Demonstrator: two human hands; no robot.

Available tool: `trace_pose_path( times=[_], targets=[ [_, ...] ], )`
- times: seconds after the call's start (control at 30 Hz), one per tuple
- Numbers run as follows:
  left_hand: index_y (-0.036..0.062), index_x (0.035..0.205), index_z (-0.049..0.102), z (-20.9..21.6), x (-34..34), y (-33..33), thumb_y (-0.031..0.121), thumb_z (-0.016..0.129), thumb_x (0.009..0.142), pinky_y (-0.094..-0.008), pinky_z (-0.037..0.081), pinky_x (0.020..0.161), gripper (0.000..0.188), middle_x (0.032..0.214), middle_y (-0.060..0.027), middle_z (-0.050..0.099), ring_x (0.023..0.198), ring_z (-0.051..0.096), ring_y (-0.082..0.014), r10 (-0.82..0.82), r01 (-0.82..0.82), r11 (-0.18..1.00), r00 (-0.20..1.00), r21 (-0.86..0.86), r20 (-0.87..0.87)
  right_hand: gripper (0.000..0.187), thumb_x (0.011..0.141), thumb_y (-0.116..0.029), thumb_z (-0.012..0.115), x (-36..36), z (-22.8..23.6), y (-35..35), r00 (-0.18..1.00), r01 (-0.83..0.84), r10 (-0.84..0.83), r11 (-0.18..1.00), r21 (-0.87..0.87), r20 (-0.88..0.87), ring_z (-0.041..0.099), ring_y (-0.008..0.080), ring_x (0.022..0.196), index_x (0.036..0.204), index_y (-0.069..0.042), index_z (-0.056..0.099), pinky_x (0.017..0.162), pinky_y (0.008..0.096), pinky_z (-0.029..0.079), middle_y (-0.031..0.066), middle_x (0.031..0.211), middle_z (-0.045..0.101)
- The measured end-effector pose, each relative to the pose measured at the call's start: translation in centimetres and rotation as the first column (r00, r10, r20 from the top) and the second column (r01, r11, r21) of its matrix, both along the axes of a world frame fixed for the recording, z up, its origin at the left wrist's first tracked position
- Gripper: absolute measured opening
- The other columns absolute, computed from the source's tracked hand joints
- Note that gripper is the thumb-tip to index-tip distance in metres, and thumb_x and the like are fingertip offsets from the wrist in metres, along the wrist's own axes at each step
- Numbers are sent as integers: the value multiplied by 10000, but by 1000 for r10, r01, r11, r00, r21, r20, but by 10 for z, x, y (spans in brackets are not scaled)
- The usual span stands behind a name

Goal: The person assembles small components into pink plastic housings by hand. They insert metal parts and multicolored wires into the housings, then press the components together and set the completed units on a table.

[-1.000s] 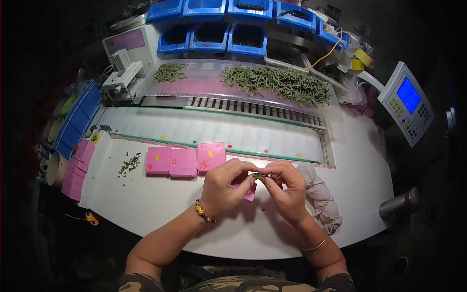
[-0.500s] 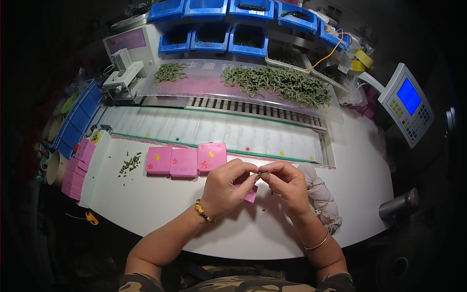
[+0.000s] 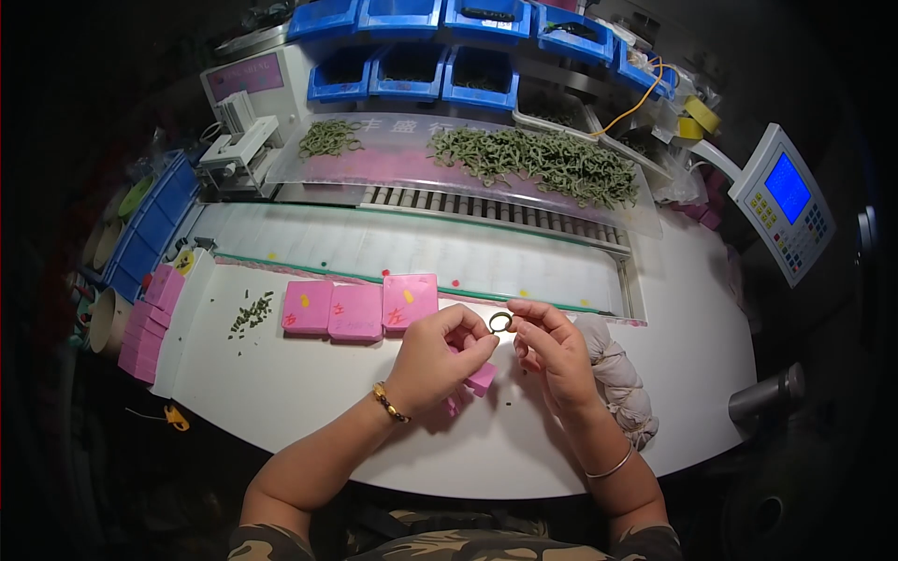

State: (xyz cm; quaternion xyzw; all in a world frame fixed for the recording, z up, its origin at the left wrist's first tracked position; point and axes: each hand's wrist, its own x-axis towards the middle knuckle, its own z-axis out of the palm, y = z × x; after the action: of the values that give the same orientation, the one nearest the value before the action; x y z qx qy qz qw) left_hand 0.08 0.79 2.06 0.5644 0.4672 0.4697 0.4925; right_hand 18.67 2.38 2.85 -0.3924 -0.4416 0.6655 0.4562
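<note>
A small dark green ring [image 3: 501, 323] is pinched between the thumb and index finger of my left hand [image 3: 440, 351], at the middle of the bench. Close to its right side, my right hand [image 3: 552, 351] has loosely bent fingers set apart, with nothing seen held in them. Whether a right fingertip touches the ring is hard to tell. Below and partly behind my left hand sits a pink block [image 3: 482, 379], mostly covered. To the left of that hand, a row of pink rubber-like blocks [image 3: 355, 312] with coloured marks lies on the white table [image 3: 393, 458].
Small green bits [image 3: 251, 316] lie at left. Beyond the conveyor belt [image 3: 421, 252], piles of green rings [image 3: 538, 164] rest on a clear sheet. A twisted cloth bundle [image 3: 617, 383] lies right of my right hand. Blue bins [image 3: 406, 73] and a control panel [image 3: 783, 204] stand around.
My right fingers have parted from their pinch beside the left hand. The ring now shows face-on in my left fingers. Coloured dots on the conveyor belt have shifted left.
</note>
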Motion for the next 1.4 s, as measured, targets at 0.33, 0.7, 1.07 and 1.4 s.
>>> trace_pose_path(
  times=[0.33,0.7,1.07,1.4],
  targets=[
    [29,877,644,-2,-8,6,180,705,913,-187,448,614,167,779,10,640,683,582,-34,-202,277,915,944,-292,261,254,974,-161,616,0,-2,0,998,-54,53,998,-30,-33,503,34,727,1192,-33,629,620,157,399,-1,924,642],
    [23,885,635,-5,-9,7,129,719,898,-174,452,610,136,807,15,644,705,578,-20,-210,268,925,952,-271,223,229,973,-142,614,2,-9,4,995,-96,95,995,-27,-37,482,29,680,1167,-24,639,590,162,380,4,890,638],
    [9,862,669,57,-149,-47,94,728,862,-210,487,635,103,808,3,645,720,591,-51,312,-323,945,936,-47,-165,233,993,-138,586,6,-10,1,1000,13,-14,1000,27,19,478,20,692,1190,-16,602,538,132,357,6,928,596],
    [-3,795,655,134,-395,-150,112,747,833,-202,400,530,153,609,28,581,565,511,-34,880,-660,402,87,634,-467,215,966,-111,610,10,4,3,989,42,-65,984,170,136,482,18,697,1158,-18,596,549,132,371,4,924,592]
  ],
)
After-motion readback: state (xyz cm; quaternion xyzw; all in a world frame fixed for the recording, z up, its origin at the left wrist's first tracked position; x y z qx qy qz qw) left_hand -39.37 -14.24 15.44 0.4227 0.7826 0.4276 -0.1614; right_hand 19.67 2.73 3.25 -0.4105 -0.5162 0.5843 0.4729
